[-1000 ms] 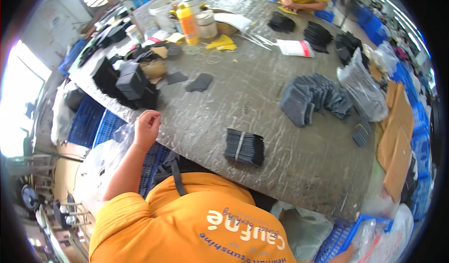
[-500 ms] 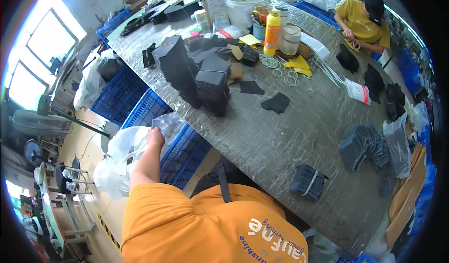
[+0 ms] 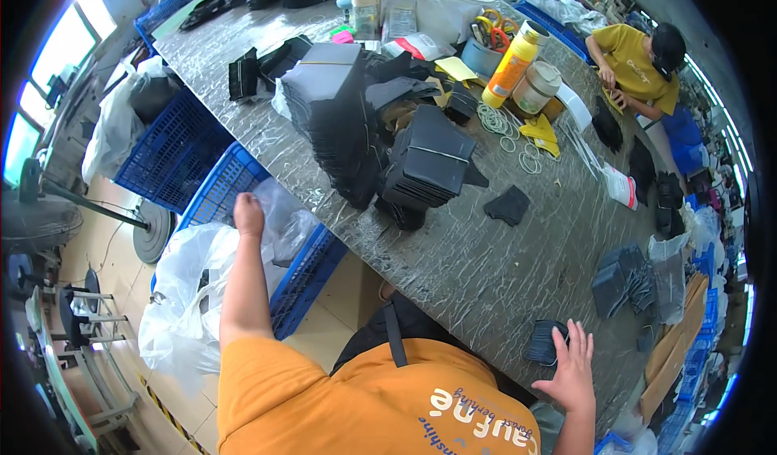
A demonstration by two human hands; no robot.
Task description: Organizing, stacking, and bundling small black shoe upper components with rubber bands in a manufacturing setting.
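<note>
My left hand (image 3: 249, 215) is closed at the clear plastic bag (image 3: 287, 222) that lines a blue crate (image 3: 312, 281) beside the table. The fingertips are hidden on its far side. At the near table edge my right hand (image 3: 573, 368) is open, fingers spread, with nothing in it. Just left of its fingers lies a banded bundle of dark pieces (image 3: 541, 343). Tall stacks of dark cut pieces stand further up the table, one a leaning pile (image 3: 328, 115), another a tied stack (image 3: 429, 160). A single dark piece (image 3: 507, 206) lies flat beside them.
A yellow bottle (image 3: 511, 65), a jar (image 3: 537, 88), a tub of scissors (image 3: 490, 44) and rubber bands (image 3: 506, 127) sit at the back. More dark pieces (image 3: 623, 277) lie on the right. A person (image 3: 635, 71) in yellow works across the table. A fan (image 3: 48, 204) stands left.
My right hand has come into view beside the banded bundle. My left hand has shifted up and left over the crate. The whole view has shifted somewhat.
</note>
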